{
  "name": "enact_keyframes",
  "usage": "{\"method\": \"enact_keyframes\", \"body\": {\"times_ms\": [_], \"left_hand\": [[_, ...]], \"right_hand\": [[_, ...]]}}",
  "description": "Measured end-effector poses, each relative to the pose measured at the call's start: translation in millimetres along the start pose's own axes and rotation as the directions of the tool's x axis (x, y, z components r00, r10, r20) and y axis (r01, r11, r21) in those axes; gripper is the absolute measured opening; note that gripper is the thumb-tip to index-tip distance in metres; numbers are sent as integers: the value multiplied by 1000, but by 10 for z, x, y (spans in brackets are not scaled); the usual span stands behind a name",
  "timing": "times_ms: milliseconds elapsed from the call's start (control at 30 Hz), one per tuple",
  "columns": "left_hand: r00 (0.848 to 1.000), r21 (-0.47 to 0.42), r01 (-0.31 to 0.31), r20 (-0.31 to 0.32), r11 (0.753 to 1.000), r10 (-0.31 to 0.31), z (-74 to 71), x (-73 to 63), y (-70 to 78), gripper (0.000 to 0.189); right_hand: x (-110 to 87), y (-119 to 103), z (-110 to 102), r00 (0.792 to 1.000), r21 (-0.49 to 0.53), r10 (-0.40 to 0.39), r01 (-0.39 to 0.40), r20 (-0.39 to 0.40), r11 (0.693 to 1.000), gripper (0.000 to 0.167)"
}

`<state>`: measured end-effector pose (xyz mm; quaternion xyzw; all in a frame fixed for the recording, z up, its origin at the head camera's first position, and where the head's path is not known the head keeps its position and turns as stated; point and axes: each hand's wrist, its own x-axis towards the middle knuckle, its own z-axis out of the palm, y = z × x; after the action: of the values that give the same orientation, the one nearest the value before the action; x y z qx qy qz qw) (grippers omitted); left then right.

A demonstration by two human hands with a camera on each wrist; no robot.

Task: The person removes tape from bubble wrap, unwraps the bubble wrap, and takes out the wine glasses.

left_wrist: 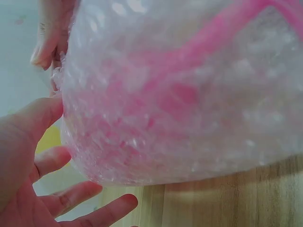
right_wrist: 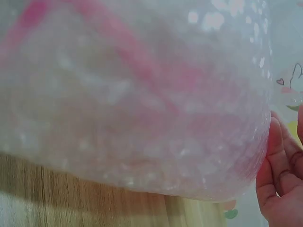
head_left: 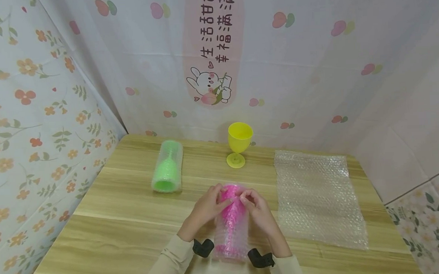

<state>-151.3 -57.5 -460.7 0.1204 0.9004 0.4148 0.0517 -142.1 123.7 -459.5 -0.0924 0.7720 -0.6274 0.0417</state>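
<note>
A pink plastic goblet (head_left: 229, 224) lies rolled in clear bubble wrap (head_left: 219, 246), its bowl end pointing away from me. My left hand (head_left: 205, 208) steadies the upper left of the roll, thumb laid across it. In the left wrist view its fingers (left_wrist: 113, 211) are spread and fairly straight, some tips touching the wrap. With bent thumb and forefinger, my right hand (head_left: 258, 211) pinches at the wrap near the roll's far end. A small crumpled clear bit (left_wrist: 57, 78) shows by those fingertips; whether it is tape or wrap edge I cannot tell.
A green goblet (head_left: 166, 168) wrapped in bubble wrap lies at the left. An unwrapped yellow goblet (head_left: 240, 138) stands upright near the back curtain. To the right, a flat bubble wrap sheet (head_left: 318, 198) is spread on the wooden table (head_left: 110, 240).
</note>
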Motion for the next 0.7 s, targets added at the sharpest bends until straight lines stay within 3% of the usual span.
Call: {"method": "enact_keyframes", "body": {"times_ms": [300, 500, 600, 700], "left_hand": [[999, 21, 39, -7, 999, -39, 1, 17, 22, 34], [997, 73, 73, -23, 995, -72, 39, 43, 82, 37], [996, 115, 87, -36, 990, -83, 59, 51, 125, 39], [995, 172, 94, -56, 981, -85, 81, 51, 168, 41]], "right_hand": [[-17, 21, 13, 1000, 140, -6, 9, -24, 990, 17], [-72, 69, 14, 994, 257, -53, 76, -95, 963, 24], [-116, 66, 27, 988, 187, -71, 96, -134, 978, 29], [-151, 36, 54, 988, 2, -42, 43, -150, 999, 44]]}}
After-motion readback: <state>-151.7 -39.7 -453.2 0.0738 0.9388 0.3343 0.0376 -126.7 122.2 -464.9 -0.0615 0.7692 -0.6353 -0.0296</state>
